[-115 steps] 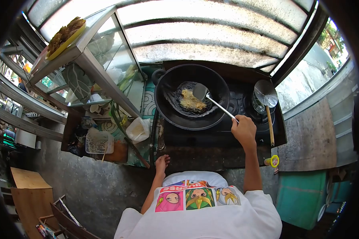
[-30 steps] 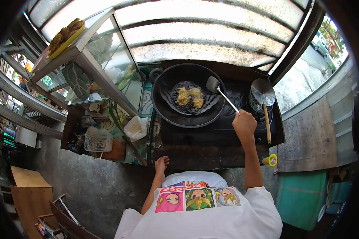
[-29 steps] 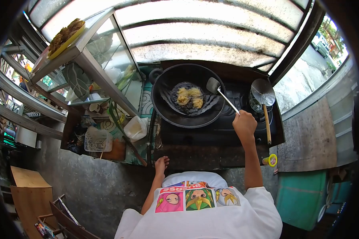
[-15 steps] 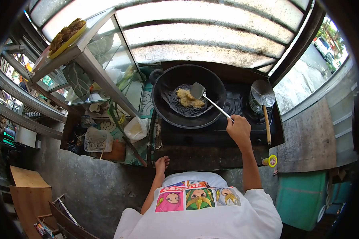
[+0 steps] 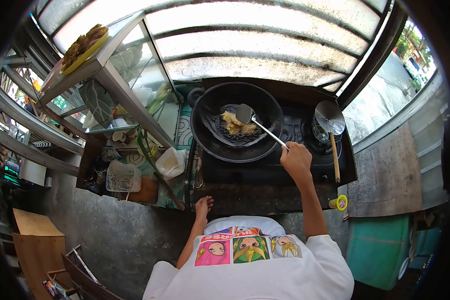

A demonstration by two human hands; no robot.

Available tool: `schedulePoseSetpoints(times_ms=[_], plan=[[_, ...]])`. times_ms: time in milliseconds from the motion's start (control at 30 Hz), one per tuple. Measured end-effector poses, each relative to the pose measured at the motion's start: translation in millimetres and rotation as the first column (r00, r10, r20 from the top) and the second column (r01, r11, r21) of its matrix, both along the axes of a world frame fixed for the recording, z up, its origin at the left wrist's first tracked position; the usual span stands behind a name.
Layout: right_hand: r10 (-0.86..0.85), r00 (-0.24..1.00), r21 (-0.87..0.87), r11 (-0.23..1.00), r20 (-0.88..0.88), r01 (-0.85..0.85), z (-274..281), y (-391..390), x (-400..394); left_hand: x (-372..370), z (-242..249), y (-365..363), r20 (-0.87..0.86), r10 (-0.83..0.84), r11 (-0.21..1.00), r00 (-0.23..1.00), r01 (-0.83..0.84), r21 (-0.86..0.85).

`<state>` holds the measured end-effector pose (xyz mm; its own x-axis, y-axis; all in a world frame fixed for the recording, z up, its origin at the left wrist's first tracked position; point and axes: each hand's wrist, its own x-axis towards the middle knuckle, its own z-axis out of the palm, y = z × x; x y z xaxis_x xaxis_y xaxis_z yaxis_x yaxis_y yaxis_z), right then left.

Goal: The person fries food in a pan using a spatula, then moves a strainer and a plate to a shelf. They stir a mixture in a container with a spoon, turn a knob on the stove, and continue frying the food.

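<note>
A black wok (image 5: 212, 140) sits on the stove (image 5: 305, 131), holding yellow fried food (image 5: 235, 125) in dark bubbling oil. My right hand (image 5: 296, 161) grips the metal handle of a spatula (image 5: 257, 124); its blade rests over the food in the middle of the wok. My left hand (image 5: 203, 206) rests on the front edge of the counter (image 5: 245, 197), fingers loosely apart, holding nothing.
A wooden-handled skimmer (image 5: 331, 125) lies over a pot on the right burner. A glass display case (image 5: 120, 75) with a tray of fried pieces (image 5: 82, 42) on top stands to the left. A plastic bag (image 5: 171, 162), containers (image 5: 122, 177) and a small yellow roll (image 5: 341, 202) lie about.
The spatula swung from the wok's right rim into the middle, onto the food. My right hand shifted left and nearer. The food is gathered into one clump. My left hand stayed put.
</note>
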<state>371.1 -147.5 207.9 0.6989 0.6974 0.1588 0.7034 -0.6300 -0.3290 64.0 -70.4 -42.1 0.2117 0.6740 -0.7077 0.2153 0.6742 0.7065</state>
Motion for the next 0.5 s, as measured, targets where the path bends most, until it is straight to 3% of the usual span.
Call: schedulePoseSetpoints(times_ms=[100, 267, 500], plan=[[-0.037, 0.998, -0.056, 0.998, 0.053, 0.040, -4, 2, 3, 0, 2, 0, -0.006, 0.000, 1.000, 1.000, 0.000, 0.000], [0.002, 1.000, 0.079, 0.997, -0.012, -0.001, 14, -8, 1, 0, 10, -1, -0.011, 0.051, 0.999, 0.999, -0.051, -0.004], [0.038, 0.999, 0.003, 0.999, 0.031, -0.038, 13, -5, -4, 2, 10, 3, 0.013, 0.016, 1.000, 1.000, -0.016, 0.008]])
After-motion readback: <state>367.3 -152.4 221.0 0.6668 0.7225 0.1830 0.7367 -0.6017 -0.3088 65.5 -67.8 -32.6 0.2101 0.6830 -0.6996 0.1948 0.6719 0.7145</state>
